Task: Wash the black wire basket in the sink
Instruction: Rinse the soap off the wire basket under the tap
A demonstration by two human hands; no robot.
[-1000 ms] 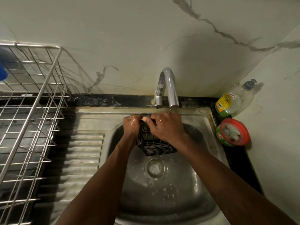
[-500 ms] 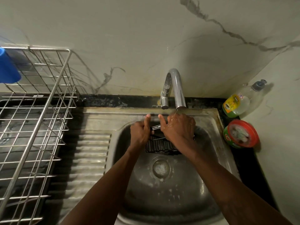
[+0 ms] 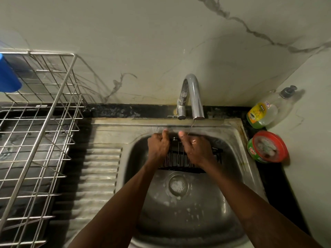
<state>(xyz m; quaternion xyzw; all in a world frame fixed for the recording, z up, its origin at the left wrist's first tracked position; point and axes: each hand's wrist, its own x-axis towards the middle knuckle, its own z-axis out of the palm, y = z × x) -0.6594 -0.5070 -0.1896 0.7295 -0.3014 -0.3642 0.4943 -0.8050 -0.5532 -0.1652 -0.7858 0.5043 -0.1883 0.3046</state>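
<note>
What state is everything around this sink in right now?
Black wire basket: held inside the sink, under the tap.
Left hand: grips the basket's left end.
Right hand: grips the basket, wet.
Curved chrome tap: running a thin stream.
Stainless steel sink: wet, foam over the drain.
Clear soap bottle: leaning, partly full.
Red-rimmed green tub: tilted on the counter.
Silver wire dish rack: standing left of the sink.
</note>
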